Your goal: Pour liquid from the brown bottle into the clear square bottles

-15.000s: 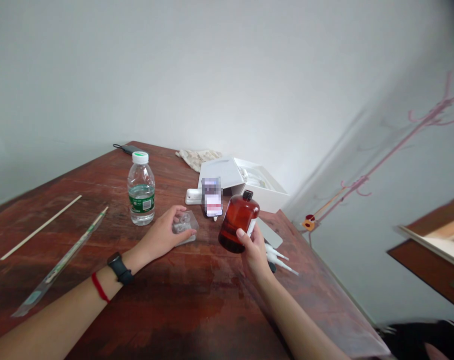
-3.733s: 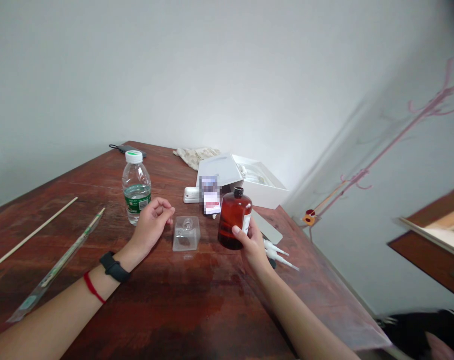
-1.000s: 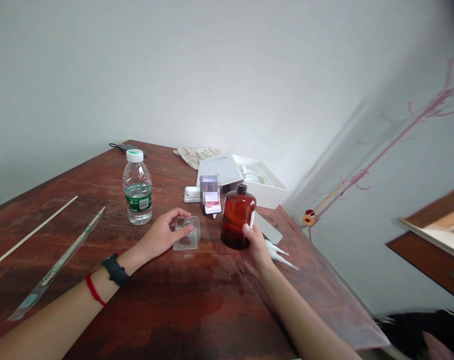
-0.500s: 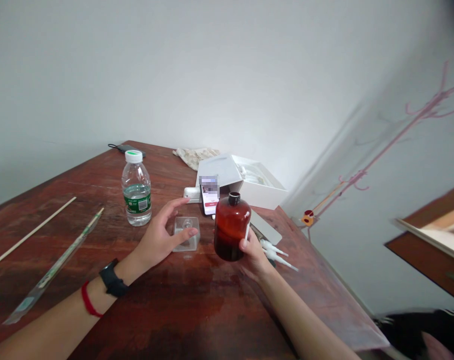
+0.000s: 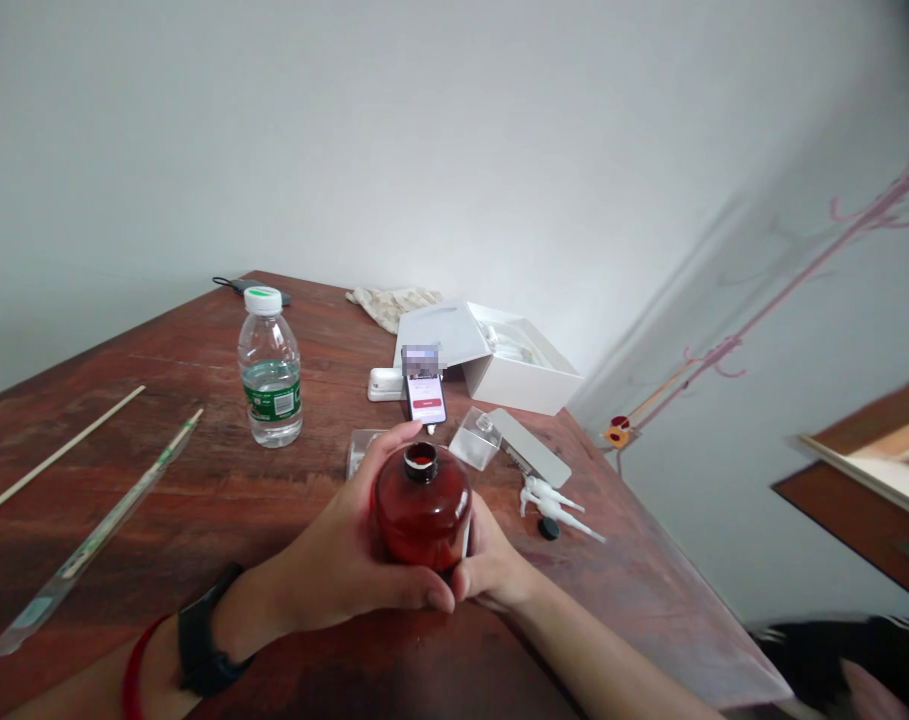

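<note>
An uncapped amber bottle (image 5: 424, 515) is between my two hands, its open neck facing up and towards me. My left hand (image 5: 353, 550) wraps its left side, with the thumb across the front. On the right side my right hand (image 5: 491, 565) grips it low down; most of those fingers are hidden behind it. Just past my left hand, a clear plastic box (image 5: 359, 447) is partly covered by the fingers. A second clear box (image 5: 476, 438) stands beyond the bottle. White dropper tips (image 5: 555, 500) and a black cap (image 5: 548, 528) lie right of my right hand.
A water bottle (image 5: 271, 385) with a green label stands at left, near a bare stick (image 5: 64, 450) and wrapped chopsticks (image 5: 116, 520). Behind are a phone (image 5: 426, 398), a white case (image 5: 385, 384), an open white box (image 5: 525, 375) and a cloth (image 5: 394, 305). A flat grey-white piece (image 5: 536, 450) lies right.
My left hand has moved from beside the clear box onto the amber bottle and closed around it. The bottle has come nearer to me and slightly left, tipping its mouth towards me.
</note>
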Demonstrator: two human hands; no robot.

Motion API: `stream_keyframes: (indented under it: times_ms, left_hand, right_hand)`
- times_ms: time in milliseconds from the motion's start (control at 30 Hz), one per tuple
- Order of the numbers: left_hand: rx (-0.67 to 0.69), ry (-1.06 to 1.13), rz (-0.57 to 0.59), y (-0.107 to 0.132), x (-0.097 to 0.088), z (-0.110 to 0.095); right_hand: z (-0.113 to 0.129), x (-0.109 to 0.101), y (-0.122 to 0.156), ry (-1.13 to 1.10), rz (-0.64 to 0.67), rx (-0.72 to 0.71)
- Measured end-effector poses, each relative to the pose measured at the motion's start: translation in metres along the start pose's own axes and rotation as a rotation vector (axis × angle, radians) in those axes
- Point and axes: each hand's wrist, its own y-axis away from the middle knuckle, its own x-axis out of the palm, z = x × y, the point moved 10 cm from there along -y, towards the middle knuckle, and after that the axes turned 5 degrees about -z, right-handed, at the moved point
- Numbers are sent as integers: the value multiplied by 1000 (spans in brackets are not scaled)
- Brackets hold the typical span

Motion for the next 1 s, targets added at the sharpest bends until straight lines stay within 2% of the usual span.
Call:
stream_keyframes:
  times_ms: [167, 433, 533, 767, 1000]
  left_hand:
    - [-33, 84, 58, -3, 8, -1]
    - [-40, 122, -111, -4, -12, 3]
    - [-59, 124, -166, -4, -19, 5]
    - [-30, 62, -203, -5, -26, 3]
    - [-35, 30, -216, -3, -27, 6]
  right_hand:
    - [-4, 10, 1, -54, 29, 39]
    - [-5, 19, 3, -71, 85, 141]
    - [-7, 19, 3, -88, 65, 162]
    - [-22, 17, 2, -126, 56, 237]
    - [-22, 22, 0, -131, 97, 209]
